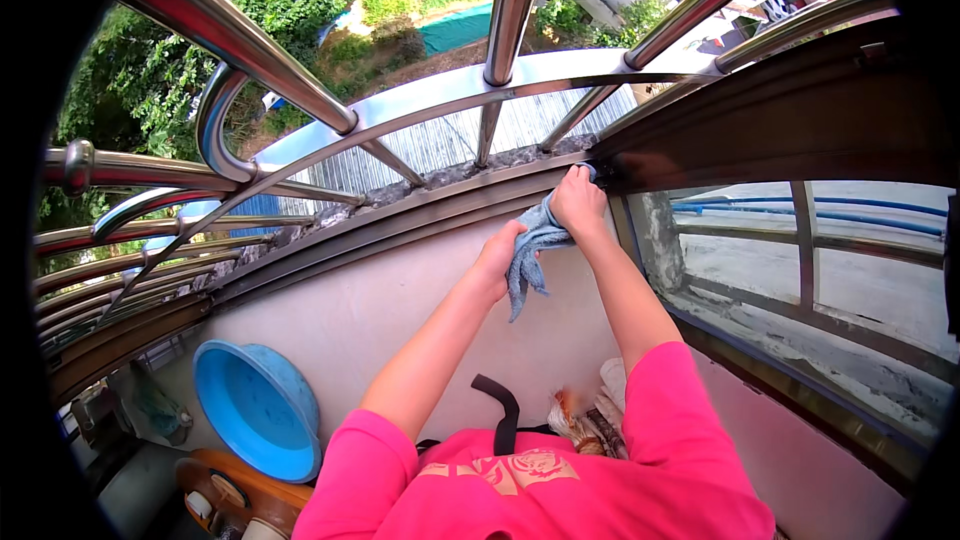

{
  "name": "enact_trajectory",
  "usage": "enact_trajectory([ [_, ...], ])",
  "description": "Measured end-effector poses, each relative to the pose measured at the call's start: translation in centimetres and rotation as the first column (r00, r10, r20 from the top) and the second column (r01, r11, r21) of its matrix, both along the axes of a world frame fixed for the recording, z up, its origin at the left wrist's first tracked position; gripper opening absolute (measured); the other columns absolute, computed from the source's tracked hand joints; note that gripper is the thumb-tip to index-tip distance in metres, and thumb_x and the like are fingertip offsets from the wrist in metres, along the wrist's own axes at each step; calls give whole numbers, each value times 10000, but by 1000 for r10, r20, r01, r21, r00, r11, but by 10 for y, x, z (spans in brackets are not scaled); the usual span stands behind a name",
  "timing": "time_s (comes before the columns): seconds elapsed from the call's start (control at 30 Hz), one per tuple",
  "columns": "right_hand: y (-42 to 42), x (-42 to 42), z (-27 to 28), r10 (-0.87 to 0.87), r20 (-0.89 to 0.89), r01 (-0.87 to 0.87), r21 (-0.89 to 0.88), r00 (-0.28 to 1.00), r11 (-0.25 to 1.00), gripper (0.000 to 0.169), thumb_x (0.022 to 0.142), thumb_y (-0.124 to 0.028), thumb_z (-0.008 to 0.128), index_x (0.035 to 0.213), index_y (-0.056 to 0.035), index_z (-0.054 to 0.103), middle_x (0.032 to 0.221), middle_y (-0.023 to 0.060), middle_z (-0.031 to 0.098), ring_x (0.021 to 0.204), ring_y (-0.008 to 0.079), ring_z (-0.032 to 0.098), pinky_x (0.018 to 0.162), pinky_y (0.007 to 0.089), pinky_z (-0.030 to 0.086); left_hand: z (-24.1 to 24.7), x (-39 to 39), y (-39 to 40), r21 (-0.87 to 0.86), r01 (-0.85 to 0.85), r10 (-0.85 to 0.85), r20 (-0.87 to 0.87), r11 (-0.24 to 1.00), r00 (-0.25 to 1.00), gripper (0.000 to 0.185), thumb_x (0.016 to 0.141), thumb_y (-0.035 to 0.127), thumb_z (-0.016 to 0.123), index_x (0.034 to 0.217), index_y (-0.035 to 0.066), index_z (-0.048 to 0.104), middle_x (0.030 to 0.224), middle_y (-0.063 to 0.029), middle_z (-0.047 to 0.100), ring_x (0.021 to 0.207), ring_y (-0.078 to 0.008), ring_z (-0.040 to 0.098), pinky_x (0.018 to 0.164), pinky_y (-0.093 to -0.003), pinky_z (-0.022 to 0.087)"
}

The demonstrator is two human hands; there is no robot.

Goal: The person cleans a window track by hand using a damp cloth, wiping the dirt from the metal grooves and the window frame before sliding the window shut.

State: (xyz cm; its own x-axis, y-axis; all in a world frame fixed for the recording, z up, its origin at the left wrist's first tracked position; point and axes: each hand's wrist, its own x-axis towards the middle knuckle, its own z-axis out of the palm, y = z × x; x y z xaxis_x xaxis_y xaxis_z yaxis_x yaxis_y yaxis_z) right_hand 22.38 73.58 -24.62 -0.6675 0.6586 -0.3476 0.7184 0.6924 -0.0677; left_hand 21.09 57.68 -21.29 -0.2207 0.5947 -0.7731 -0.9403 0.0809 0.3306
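Observation:
A blue-grey cloth (pixel 536 236) is bunched between my two hands over the window track, its loose end hanging against the pale wall. My right hand (pixel 579 199) grips the upper part and presses it at the right end of the metal window track (pixel 420 221), by the corner of the dark frame. Lower and to the left, my left hand (pixel 501 259) is closed around the cloth's middle. What the cloth touches under my right fingers is hidden.
Stainless steel window bars (pixel 502 22) stand beyond the track. A glass pane (pixel 735 262) in a dark frame is at the right. At lower left, a blue plastic basin (pixel 259 409) leans by an orange-brown wooden piece (pixel 255 491). Mop-like strands (pixel 574 424) lie near my body.

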Motion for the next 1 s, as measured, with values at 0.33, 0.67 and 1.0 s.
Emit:
enact_trajectory([
  [0.33,-6,-12,-31,104,213,-158,258,972,953,372,806,-279,445,986,33,539,975,178,523,838,226,582,582,316,507,3,2,5,-28,23,-24,-21,999,999,233,803,243,399,828,33,497,644,-70,546,536,-141,519,491,-283,444],
  [0.67,30,2,-9,181,90,-191,128,979,973,334,748,-271,517,938,-2,462,934,170,509,760,271,607,600,357,514,6,16,19,-15,153,-153,-169,988,974,181,803,218,398,830,49,460,643,-73,520,543,-153,502,484,-290,427],
  [1.0,-29,-7,-9,177,-154,-184,-32,972,982,251,758,-190,453,912,5,420,936,208,471,738,370,582,643,422,490,1,26,-37,-97,-1,-8,-92,995,996,187,800,219,385,855,54,453,616,-66,509,506,-139,489,437,-276,425],
])
